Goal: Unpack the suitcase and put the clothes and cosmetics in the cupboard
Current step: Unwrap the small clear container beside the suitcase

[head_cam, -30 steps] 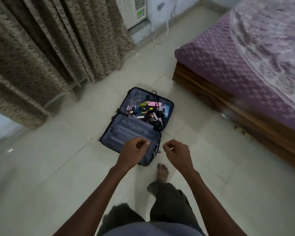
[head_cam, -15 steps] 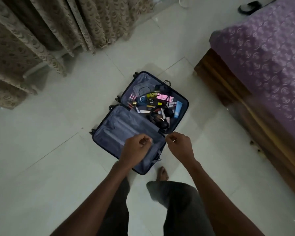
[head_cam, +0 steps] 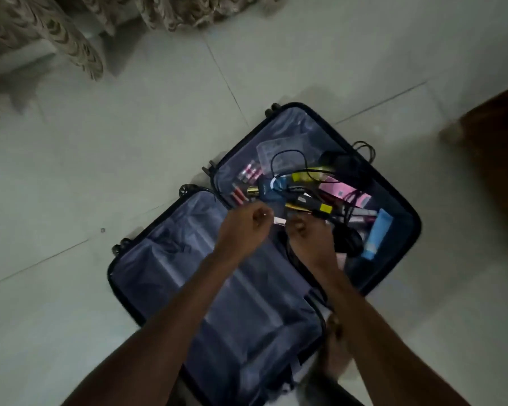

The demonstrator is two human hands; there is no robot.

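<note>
A dark blue suitcase (head_cam: 416,230) lies open on the tiled floor. Its near half is covered by a grey-blue zipped lining (head_cam: 188,259). The far half holds several cosmetics: a blue tube (head_cam: 379,232), a pink box (head_cam: 343,193), red lipsticks (head_cam: 237,195), a clear pouch (head_cam: 269,150) and a black cable (head_cam: 285,159). My left hand (head_cam: 245,230) hovers over the hinge line with its fingers curled in. My right hand (head_cam: 310,241) reaches down onto the cosmetics, fingertips hidden among them. A small pale item (head_cam: 279,220) shows between the hands; I cannot tell if either holds it.
Patterned beige curtains (head_cam: 71,48) hang at the top left. The wooden corner of the bed (head_cam: 499,148) is at the right edge. My bare foot (head_cam: 335,344) stands beside the suitcase's near right side. Pale floor tiles (head_cam: 100,171) surround the case.
The view has dropped closer and tilted down over the suitcase. Both hands have moved forward from the near edge of the case to its middle, the right one down onto the cosmetics.
</note>
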